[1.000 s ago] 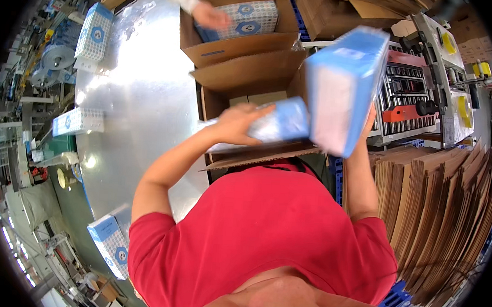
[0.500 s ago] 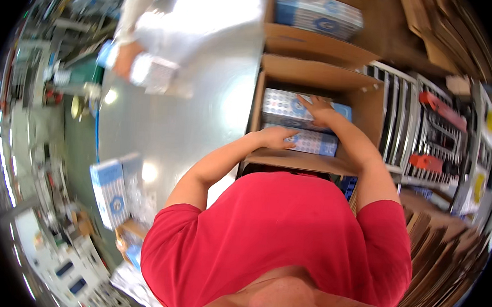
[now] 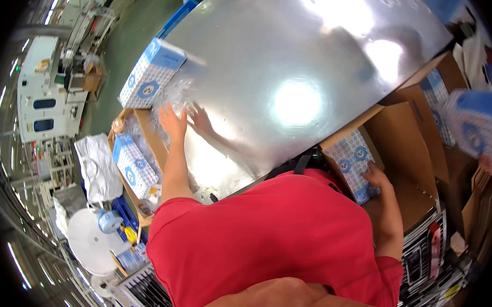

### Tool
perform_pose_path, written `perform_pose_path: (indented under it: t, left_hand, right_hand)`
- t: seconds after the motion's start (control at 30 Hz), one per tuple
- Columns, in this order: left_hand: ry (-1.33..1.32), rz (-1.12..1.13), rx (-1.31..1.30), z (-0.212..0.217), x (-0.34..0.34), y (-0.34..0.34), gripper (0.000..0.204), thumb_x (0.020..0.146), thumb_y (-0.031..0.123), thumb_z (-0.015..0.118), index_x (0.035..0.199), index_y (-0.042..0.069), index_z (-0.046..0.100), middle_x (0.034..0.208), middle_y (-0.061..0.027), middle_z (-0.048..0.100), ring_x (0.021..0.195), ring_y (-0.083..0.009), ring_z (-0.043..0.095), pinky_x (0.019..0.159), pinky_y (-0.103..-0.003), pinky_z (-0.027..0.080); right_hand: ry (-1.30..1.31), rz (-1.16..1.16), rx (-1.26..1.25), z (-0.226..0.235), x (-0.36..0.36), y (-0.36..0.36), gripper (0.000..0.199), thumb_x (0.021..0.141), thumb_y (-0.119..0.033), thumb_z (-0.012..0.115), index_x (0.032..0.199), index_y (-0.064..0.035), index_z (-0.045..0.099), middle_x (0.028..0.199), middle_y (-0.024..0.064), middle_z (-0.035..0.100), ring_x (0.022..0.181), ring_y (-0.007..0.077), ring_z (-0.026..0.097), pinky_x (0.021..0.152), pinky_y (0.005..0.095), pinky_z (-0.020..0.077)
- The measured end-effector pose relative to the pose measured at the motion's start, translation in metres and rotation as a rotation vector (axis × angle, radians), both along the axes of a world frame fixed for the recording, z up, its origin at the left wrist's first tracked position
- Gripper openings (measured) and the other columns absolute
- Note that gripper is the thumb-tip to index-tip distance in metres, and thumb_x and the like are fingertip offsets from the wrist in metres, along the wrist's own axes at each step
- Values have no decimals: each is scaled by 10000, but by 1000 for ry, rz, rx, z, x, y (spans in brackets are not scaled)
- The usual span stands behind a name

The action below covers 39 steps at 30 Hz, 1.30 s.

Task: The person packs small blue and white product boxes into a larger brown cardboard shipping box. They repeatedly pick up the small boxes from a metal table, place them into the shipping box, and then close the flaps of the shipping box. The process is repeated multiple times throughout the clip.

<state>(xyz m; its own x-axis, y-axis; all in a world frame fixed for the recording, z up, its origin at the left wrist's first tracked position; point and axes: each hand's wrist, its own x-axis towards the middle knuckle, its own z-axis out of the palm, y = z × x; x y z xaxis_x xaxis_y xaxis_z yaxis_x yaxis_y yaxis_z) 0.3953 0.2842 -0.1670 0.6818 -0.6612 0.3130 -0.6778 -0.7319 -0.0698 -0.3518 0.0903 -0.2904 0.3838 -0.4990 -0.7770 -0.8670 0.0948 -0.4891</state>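
My left hand (image 3: 173,122) is held up over the near left part of the metal table (image 3: 245,69), fingers spread and holding nothing. Beside it lie crumpled clear plastic bags (image 3: 174,90) and an upright blue-and-white patterned box (image 3: 151,79). On my right, an open cardboard carton (image 3: 410,146) contains a similar patterned box (image 3: 348,160). The fingers of my right hand (image 3: 375,177) are apart and touch that box's right edge, without closing round it.
Left of me, another carton (image 3: 161,142) contains a patterned box (image 3: 134,165) and clear plastic. At far right, another person's hand (image 3: 486,163) holds a blue-and-white box (image 3: 476,123), blurred. Next to my carton, a second one holds a box (image 3: 436,100). A roller conveyor (image 3: 420,260) lies behind.
My view has turned left. My left hand has left the carton and reached out to the table's left side. My right hand remains at the carton, at a box's edge.
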Motion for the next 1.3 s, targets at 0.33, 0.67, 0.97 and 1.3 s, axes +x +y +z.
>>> perform_pose_path:
  t: [0.33,0.67,0.97,1.3]
  left_hand:
    - [468,382,264,27,41,-106,910,667,430,682,1449,313,231,1532,-119,114,1392,-406,68,979,-712,209]
    - [329,-23,-471,-27,25,-30,358,868,24,518,1211,104,583,1031,-115,668,913,-255,648,787,-333,506]
    - [1605,-156,-1625,50,-18,-45,304,909,30,518,1205,100,513,1243,-109,533,1165,-303,513,985,-498,435]
    - [2247,-306,-1377,86,-317,-160,266,953,132,478,1201,38,495,1177,-129,565,1132,-254,532,981,-396,447]
  right_hand:
    - [78,16,-391,75,23,-73,599,812,-234,615,1336,-23,415,1330,223,456,1239,376,423,1026,393,352]
    - [84,190,-211,46,5,-18,496,772,-163,644,1223,2,520,1037,227,623,970,285,620,828,369,476]
    - [-269,70,-687,132,107,-48,302,812,-93,627,1104,-25,591,958,170,639,879,283,628,758,352,492]
    - [-850,-450,-24,252,302,-1,230,898,-184,570,1034,-15,495,784,76,580,670,154,586,574,293,471]
